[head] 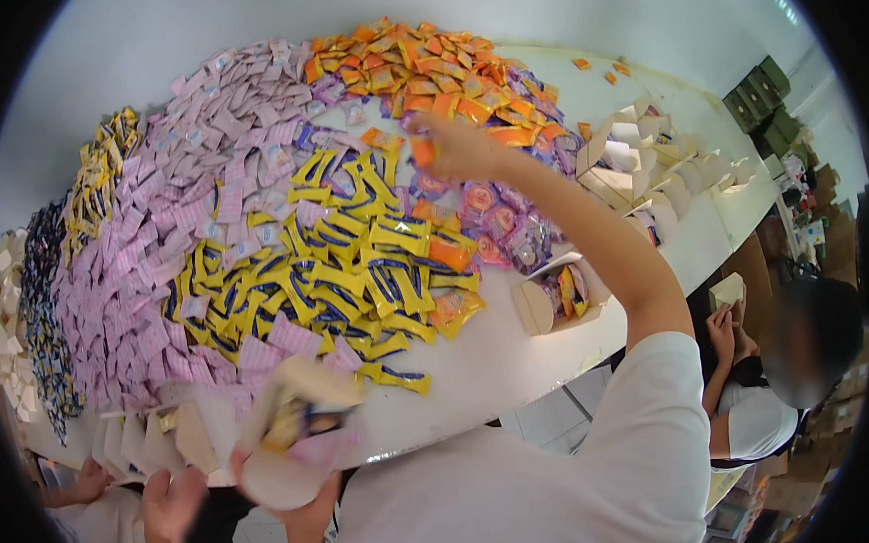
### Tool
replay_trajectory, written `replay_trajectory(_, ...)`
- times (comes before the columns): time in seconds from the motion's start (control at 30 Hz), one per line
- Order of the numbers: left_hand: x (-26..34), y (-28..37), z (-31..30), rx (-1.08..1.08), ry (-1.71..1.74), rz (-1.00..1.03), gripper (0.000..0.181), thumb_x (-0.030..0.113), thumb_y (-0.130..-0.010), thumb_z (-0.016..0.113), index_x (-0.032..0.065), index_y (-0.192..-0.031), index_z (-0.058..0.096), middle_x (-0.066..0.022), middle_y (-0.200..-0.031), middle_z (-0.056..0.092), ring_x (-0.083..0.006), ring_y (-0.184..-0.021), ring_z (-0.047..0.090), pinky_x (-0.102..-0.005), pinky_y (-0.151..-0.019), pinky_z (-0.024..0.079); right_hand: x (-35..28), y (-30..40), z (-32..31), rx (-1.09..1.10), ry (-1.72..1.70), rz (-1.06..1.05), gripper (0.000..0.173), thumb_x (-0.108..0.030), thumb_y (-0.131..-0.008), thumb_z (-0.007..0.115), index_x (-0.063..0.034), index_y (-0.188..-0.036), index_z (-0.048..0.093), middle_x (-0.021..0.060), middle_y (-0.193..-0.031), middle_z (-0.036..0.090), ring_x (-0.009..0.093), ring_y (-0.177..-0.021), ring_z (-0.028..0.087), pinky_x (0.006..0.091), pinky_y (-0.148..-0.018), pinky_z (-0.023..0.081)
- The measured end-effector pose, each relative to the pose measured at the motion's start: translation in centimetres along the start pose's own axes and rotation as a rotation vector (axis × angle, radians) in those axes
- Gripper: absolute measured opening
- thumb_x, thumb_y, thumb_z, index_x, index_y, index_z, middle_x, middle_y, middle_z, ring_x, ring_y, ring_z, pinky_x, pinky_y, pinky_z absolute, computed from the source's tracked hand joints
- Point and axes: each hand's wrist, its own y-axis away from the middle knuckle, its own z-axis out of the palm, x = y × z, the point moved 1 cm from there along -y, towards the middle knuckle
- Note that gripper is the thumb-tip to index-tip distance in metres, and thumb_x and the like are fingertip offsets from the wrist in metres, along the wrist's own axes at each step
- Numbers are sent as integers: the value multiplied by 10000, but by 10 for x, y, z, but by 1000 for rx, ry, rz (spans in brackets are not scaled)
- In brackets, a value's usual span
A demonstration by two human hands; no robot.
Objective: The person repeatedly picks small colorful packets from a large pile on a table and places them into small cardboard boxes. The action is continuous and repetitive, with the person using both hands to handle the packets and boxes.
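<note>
My left hand (pixel 310 516) comes up from the bottom and grips a cream paper box (pixel 280 481). This box is blurred; yellowish, dark and pink packets show inside. My right arm stretches far across the table, and my right hand (pixel 459 152) is over the wrapped sweets with an orange packet (pixel 423 151) in its fingers. Around that hand lie a pile of orange packets (pixel 427 63) and round purple-and-pink packets (pixel 478 198). Between my hands spreads a heap of yellow-and-blue packets (pixel 334 268), with pink striped packets (pixel 147 260) to its left.
A filled box (pixel 533 307) lies on the white table (pixel 474 370) under my right arm. More open boxes (pixel 624 157) stand behind it. At lower left, another person's hands (pixel 171 500) are near upright boxes (pixel 153 439). A seated person (pixel 759 411) at right holds a box (pixel 727 290).
</note>
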Motion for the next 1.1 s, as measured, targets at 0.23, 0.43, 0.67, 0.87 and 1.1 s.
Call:
replay_trajectory(0.23, 36, -27, 121, -584, -56, 52, 782, 158, -564, 773, -12, -1198, 348, -173, -1175, 421, -315, -1058, 440, -374, -881, 372, -105, 143, -45, -188, -143, -523, 191, -108, -671, 653, -58, -830, 560, 55, -767, 559, 171, -676, 544, 273, -608, 433)
replay_trajectory(0.43, 33, -7, 165, -762, 8, -28, 876, 190, -587, 771, -3, -1260, 244, -167, -1157, 425, -278, -1053, 460, -348, -888, 377, -79, 209, 22, -340, 302, -297, 449, -159, -642, 680, -75, -1037, 484, 76, -863, 548, 255, -772, 556, 343, -592, 411)
replay_trajectory(0.67, 25, -3, 165, -645, -29, 37, 839, 163, -591, 767, 21, -1242, 257, -173, -1177, 421, -285, -1072, 463, -333, -859, 405, -73, 219, 5, -77, -13, -268, 342, -165, -727, 628, -30, -1015, 503, 92, -918, 541, 276, -858, 538, 356, -727, 421)
replay_trajectory(0.87, 27, -11, 164, -719, -95, 211, 713, 143, -569, 768, 18, -1122, 336, -183, -1193, 406, -327, -1052, 464, -334, -823, 430, -60, 213, 43, -480, 43, -225, 266, -131, -732, 593, -39, -973, 528, 98, -937, 539, 256, -934, 513, 348, -762, 420)
replay_trajectory(1.1, 22, -10, 162, -671, -22, 107, 735, 90, -564, 749, 22, -1160, 324, -190, -1205, 397, -340, -1075, 448, -350, -847, 415, -50, 202, 52, -500, 81, -220, 205, -158, -670, 639, -47, -838, 599, 69, -966, 554, 233, -829, 571, 356, -679, 471)
